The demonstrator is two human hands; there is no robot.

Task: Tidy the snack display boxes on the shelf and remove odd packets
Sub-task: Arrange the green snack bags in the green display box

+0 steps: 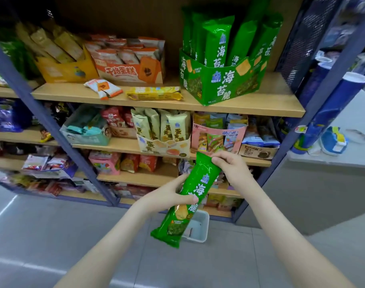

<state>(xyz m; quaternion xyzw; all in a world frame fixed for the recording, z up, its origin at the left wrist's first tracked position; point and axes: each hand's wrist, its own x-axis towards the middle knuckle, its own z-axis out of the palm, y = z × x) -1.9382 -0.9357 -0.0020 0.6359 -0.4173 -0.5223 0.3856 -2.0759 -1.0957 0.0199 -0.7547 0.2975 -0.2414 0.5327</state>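
Observation:
A long green seaweed-cracker packet hangs tilted in front of the lower shelves. My left hand grips it round the middle, and my right hand pinches its upper end. On the top wooden shelf stands the matching green display box with several upright green packets. To its left a yellow biscuit packet and an orange-and-white cake packet lie loose on the shelf, in front of the orange cake display box and the yellow box.
Lower shelves carry more display boxes: a teal one, a cream egg-yolk cracker box, a pink one. A white bin sits on the grey tiled floor below my hands. Blue tubes lean at the rack's right end.

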